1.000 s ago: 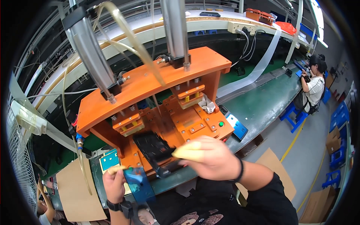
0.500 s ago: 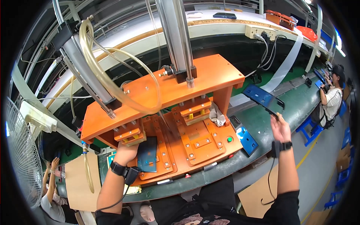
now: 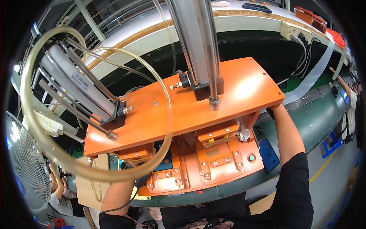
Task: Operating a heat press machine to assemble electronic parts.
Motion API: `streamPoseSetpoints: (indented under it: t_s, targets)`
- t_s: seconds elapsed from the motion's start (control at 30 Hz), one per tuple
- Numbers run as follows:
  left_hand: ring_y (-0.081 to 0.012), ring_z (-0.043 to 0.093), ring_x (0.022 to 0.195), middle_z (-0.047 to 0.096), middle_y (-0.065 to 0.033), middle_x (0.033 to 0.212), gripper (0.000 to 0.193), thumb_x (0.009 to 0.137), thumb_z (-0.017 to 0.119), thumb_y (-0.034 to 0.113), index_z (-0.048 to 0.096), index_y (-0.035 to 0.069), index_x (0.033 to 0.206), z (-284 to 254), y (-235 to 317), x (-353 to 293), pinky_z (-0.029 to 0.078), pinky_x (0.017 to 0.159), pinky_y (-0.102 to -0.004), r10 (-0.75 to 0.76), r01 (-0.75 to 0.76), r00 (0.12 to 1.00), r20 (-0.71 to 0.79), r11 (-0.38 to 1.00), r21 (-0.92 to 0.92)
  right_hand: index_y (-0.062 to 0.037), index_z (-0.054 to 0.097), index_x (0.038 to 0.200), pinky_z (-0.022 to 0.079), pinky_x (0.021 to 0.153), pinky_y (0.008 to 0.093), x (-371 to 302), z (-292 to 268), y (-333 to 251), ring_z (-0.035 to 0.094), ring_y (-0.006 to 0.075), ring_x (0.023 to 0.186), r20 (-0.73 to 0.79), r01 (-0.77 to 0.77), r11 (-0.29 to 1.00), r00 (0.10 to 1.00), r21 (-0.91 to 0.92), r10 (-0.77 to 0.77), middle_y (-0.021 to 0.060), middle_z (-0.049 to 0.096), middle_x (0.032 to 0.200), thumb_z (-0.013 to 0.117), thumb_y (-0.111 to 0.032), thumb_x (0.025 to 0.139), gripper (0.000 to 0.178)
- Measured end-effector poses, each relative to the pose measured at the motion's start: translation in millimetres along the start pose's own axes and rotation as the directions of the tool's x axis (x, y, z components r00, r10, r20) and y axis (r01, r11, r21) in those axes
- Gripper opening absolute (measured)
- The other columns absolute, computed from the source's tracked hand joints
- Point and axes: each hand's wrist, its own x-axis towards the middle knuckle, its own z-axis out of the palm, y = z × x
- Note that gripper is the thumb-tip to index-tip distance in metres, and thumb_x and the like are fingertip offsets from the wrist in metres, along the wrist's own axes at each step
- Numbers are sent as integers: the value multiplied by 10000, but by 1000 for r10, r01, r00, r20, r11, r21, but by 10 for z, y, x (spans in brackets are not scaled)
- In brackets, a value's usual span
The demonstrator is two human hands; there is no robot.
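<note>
An orange press (image 3: 236,87) with two upright metal cylinders fills the middle. My left hand (image 3: 131,165) is at its left pressing head (image 3: 133,152), partly covered by a clear hose (image 3: 167,129); its fingers are hidden. Close by, a dark blue flat panel (image 3: 164,163) lies in the left fixture (image 3: 166,179), partly under the head. My right arm reaches forward past the press's right end. Of my right hand (image 3: 277,109) only the part near the wrist shows, and whatever it holds is out of sight. The right fixture (image 3: 221,162) carries no panel.
Another blue panel (image 3: 269,155) lies on the green bench (image 3: 305,120) right of the press, near a green button (image 3: 251,157). A pale cloth (image 3: 243,131) is tucked beside the right pressing head. A fan (image 3: 26,164) stands at left; other people work at both sides.
My right hand, which held a dark blue panel out at the right, has moved forward behind the press's end; that panel is no longer visible. The left fixture's panel sits farther in. The view has shifted.
</note>
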Motion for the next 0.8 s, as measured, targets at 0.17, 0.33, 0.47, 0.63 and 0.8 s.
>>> streamPoseSetpoints:
  t_s: [0.17, 0.33, 0.47, 0.63, 0.8]
  targets:
    - [-261, 599, 1080, 614, -99, 1181, 344, 900, 630, 169, 567, 88, 1228, 142, 58, 89, 492, 927, -367, 56, -39, 997, 45, 951, -306, 68, 627, 1066, 530, 618, 361, -483, -108, -508, 688, 263, 717, -10, -43, 999, 999, 22, 43, 181, 681, 888, 687, -299, 811, 452]
    - [-248, 602, 1075, 613, -96, 1182, 348, 901, 637, 176, 567, 87, 1229, 108, 152, -17, 496, 923, -362, 52, -11, 997, 63, 847, -531, 67, 626, 1077, 528, 620, 358, -625, -258, -733, 683, 253, 714, 13, -27, 992, 1000, 126, 25, 170, 683, 890, 683, -290, 817, 446]
    - [-201, 607, 1068, 617, -79, 1176, 367, 897, 672, 204, 576, 92, 1233, -78, 391, 51, 511, 916, -336, -32, 143, 977, 209, 828, -542, 66, 624, 1085, 526, 622, 356, -1307, -322, -405, 678, 244, 712, 42, -19, 983, 999, 184, 12, 161, 684, 891, 680, -282, 821, 441]
    - [-192, 596, 1109, 604, -82, 1236, 421, 889, 689, 153, 551, 72, 1279, 18, 203, 9, 507, 954, -329, -72, 308, 950, 305, 397, -865, 66, 622, 1096, 524, 624, 353, -1402, -496, -151, 672, 234, 709, 72, 12, 963, 997, 269, -33, 149, 686, 893, 676, -273, 826, 435]
    - [-253, 584, 1135, 607, -136, 1234, 389, 855, 704, 166, 597, 45, 1209, -185, 444, -103, 491, 952, -353, -148, 250, 967, 207, 695, -674, 65, 621, 1106, 521, 626, 350, -1427, -1020, 724, 667, 223, 706, 108, 77, 922, 986, 379, -126, 138, 688, 895, 671, -263, 832, 430]
